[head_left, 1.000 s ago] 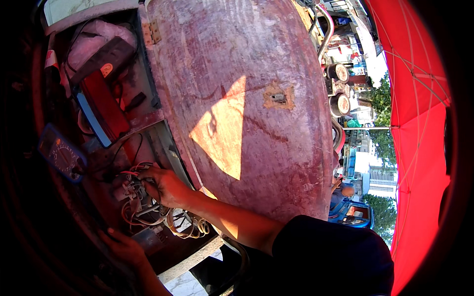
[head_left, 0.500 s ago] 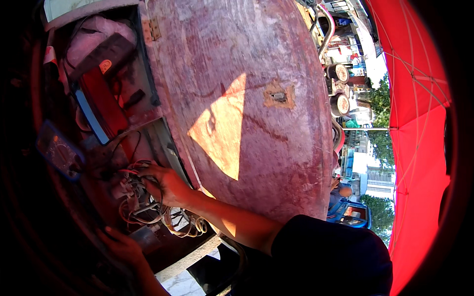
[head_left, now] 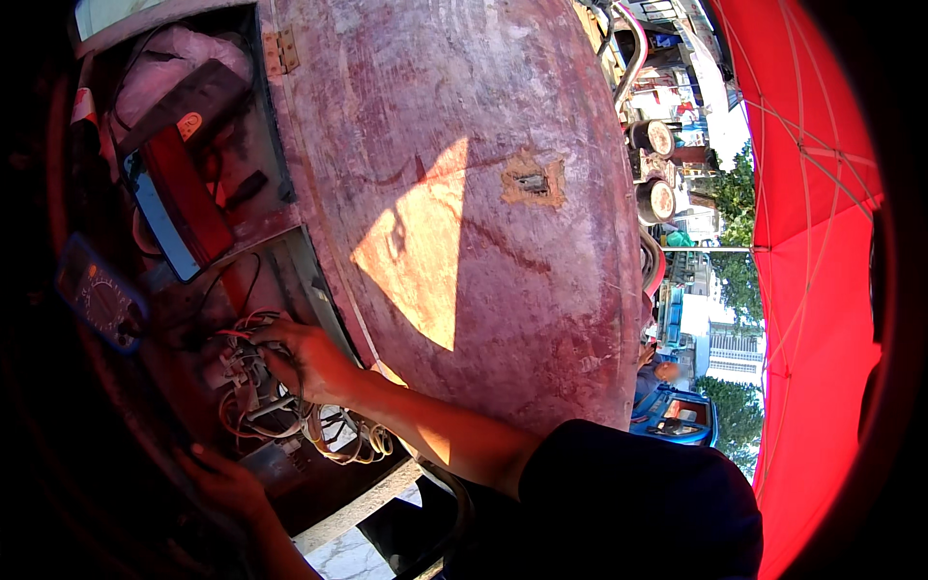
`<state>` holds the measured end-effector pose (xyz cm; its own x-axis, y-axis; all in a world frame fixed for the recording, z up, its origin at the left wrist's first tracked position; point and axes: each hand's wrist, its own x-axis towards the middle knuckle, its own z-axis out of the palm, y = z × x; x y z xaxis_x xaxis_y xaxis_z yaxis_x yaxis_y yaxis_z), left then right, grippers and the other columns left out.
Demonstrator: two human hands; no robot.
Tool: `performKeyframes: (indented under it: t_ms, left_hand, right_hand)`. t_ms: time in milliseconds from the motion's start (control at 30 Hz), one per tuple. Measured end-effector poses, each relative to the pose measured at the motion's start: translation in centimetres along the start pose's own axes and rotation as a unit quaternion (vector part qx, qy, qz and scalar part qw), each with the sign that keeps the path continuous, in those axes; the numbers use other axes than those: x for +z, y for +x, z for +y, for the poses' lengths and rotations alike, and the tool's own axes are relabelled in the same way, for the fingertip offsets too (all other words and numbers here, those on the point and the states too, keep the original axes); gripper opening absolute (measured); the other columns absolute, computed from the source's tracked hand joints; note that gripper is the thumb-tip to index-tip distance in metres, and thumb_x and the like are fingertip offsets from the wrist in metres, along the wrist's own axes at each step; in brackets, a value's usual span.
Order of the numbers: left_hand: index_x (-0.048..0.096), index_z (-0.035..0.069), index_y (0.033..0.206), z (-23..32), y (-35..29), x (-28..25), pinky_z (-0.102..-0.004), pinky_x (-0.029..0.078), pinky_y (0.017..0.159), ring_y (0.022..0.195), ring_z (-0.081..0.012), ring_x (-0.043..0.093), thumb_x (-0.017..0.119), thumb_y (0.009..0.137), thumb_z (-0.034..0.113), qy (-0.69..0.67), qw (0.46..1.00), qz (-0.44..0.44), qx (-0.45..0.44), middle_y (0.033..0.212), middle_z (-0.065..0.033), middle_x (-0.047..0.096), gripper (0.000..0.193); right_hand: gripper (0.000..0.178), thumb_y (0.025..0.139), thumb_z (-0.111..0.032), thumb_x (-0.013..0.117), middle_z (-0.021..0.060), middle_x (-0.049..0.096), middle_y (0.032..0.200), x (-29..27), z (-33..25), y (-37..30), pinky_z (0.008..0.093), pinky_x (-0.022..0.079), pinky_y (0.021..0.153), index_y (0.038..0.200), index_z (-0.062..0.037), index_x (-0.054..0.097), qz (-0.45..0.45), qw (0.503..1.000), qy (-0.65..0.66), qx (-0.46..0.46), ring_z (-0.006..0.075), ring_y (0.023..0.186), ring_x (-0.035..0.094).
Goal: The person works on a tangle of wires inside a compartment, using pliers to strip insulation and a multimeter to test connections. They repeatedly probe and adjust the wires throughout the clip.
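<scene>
Inside a dark compartment, my right hand [head_left: 307, 363] is closed on the upper part of a tangled wire bundle [head_left: 266, 401], its fingers bent among red, white and dark strands. Which strand it pinches is hidden. Looser pale wires [head_left: 358, 440] hang in loops below its wrist. At the lower left, my left hand [head_left: 230, 488] lies in shade by the compartment's edge, thumb and fingers stretched out, with nothing visible in them. A blue-framed multimeter [head_left: 100, 295] with a round dial leans on the left side, above my left hand.
A worn reddish panel [head_left: 541, 319] with a hinge [head_left: 282, 50] rises beside the compartment. The upper bay holds a red and light-blue case [head_left: 179, 198] and a pink plastic bag [head_left: 179, 63]. A red canopy [head_left: 822, 290] spans the right. A blue vehicle [head_left: 677, 418] and a person stand beyond.
The whole view has shifted slightly, so things sit a little farther left. My right hand keeps its place at the wires, and my left hand stays by the edge.
</scene>
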<state>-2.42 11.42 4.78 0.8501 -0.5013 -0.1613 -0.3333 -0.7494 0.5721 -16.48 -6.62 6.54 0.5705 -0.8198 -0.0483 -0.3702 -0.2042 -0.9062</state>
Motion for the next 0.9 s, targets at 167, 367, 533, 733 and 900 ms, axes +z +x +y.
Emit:
performKeyframes:
  t_ms: [167, 367, 533, 733, 900]
  left_hand:
    - [0.044, -0.004, 0.133, -0.5, -0.1, 0.1, -0.0419, 0.048, 0.086, 0.108, -0.0432, 0.057, 0.040, 0.101, 0.033, 0.005, 1.000, -0.008, -0.022, 0.119, -0.0311, 0.057, 0.049]
    - [0.044, -0.004, 0.133, -0.5, 0.0, 0.1, -0.0430, 0.048, 0.084, 0.107, -0.0440, 0.057, 0.040, 0.101, 0.034, 0.012, 1.000, 0.007, 0.004, 0.117, -0.0312, 0.057, 0.050]
    - [0.044, -0.005, 0.133, 0.2, 0.0, -0.2, -0.0431, 0.048, 0.086, 0.107, -0.0438, 0.057, 0.041, 0.101, 0.032, 0.011, 1.000, 0.001, -0.005, 0.118, -0.0316, 0.057, 0.049]
    - [0.044, -0.007, 0.132, -0.5, 0.0, 0.1, -0.0424, 0.048, 0.085, 0.108, -0.0435, 0.057, 0.041, 0.101, 0.030, 0.012, 1.000, 0.010, 0.015, 0.118, -0.0322, 0.056, 0.048]
    - [0.044, -0.007, 0.132, -0.1, 0.2, -0.2, -0.0419, 0.048, 0.085, 0.108, -0.0431, 0.057, 0.041, 0.101, 0.030, 0.009, 1.000, -0.006, -0.003, 0.118, -0.0324, 0.056, 0.048]
  right_hand:
    - [0.024, 0.080, 0.002, 0.061, 0.0193, 0.063, 0.095, 0.3, 0.3, 0.0, 0.0425, 0.045, 0.088, 0.104, 0.0003, 0.060, 0.005, 1.000, -0.008, -0.008, 0.0375, 0.089, 0.061]
    - [0.024, 0.079, 0.002, 0.060, 0.0195, 0.062, 0.093, 0.5, 0.6, 0.1, 0.0421, 0.047, 0.079, 0.104, 0.0013, 0.059, -0.003, 1.000, 0.004, -0.003, 0.0382, 0.086, 0.059]
    - [0.023, 0.080, 0.002, 0.058, 0.0192, 0.062, 0.091, 0.5, 0.5, 0.4, 0.0416, 0.048, 0.074, 0.103, 0.0018, 0.059, 0.000, 1.000, 0.002, -0.013, 0.0385, 0.085, 0.059]
    - [0.024, 0.081, 0.002, 0.060, 0.0191, 0.063, 0.096, 0.2, 0.1, 0.3, 0.0410, 0.044, 0.088, 0.104, 0.0014, 0.060, -0.026, 1.000, 0.007, 0.012, 0.0354, 0.088, 0.061]
    - [0.022, 0.079, 0.002, 0.059, 0.0196, 0.062, 0.093, 0.4, 0.0, 0.4, 0.0423, 0.045, 0.084, 0.101, 0.0014, 0.059, -0.016, 1.000, -0.002, 0.000, 0.0387, 0.087, 0.060]
